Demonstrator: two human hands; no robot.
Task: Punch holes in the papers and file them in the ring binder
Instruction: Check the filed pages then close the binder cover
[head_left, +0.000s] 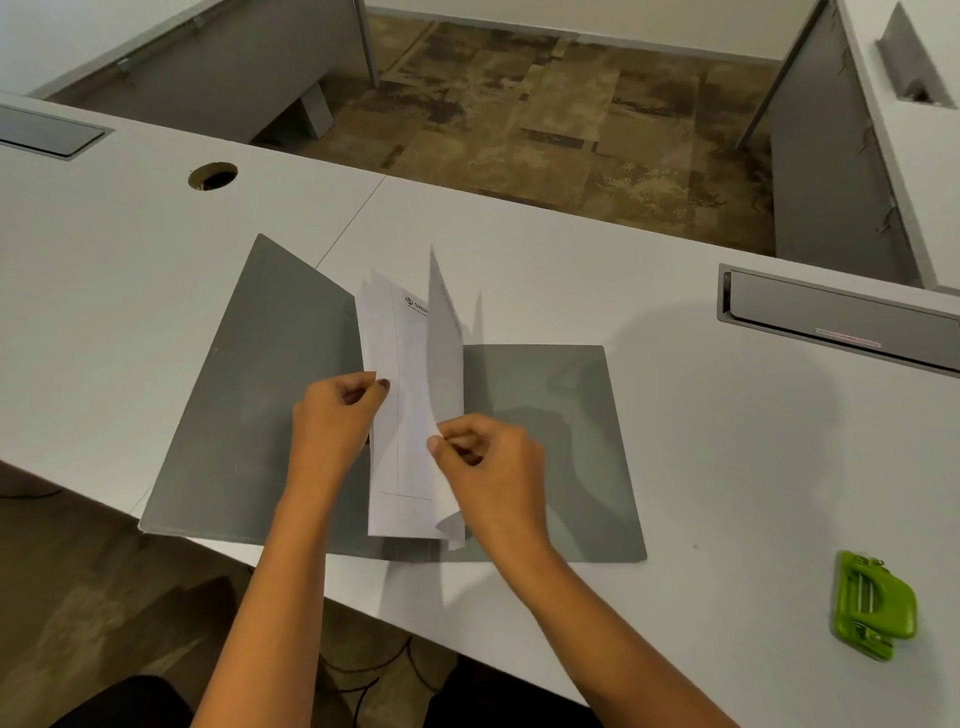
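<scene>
While the grey binder (249, 415) lies spread open on the white table (727, 467), its near left corner reaching the table's front edge, a small stack of white papers (400, 395) stands up along its middle fold. The left cover tilts up a little; the right cover lies flat. The front sheet carries faint ruled lines and a dark printed logo near its top.

The left hand (332, 415) has its fingers curled and pinches the left edge of the stack between thumb and fingertips. The right hand (493, 462) pinches the edge of a single sheet, which bows away from the rest and curls at its lower corner. Whether any rings sit under the papers cannot be told.

A green hole punch (872, 605) lies toward the table's right front, well apart from the binder and untouched. A round cable hole (213, 175) is cut near the far left edge, and a grey hatch (841, 317) is set in at the far right.
</scene>
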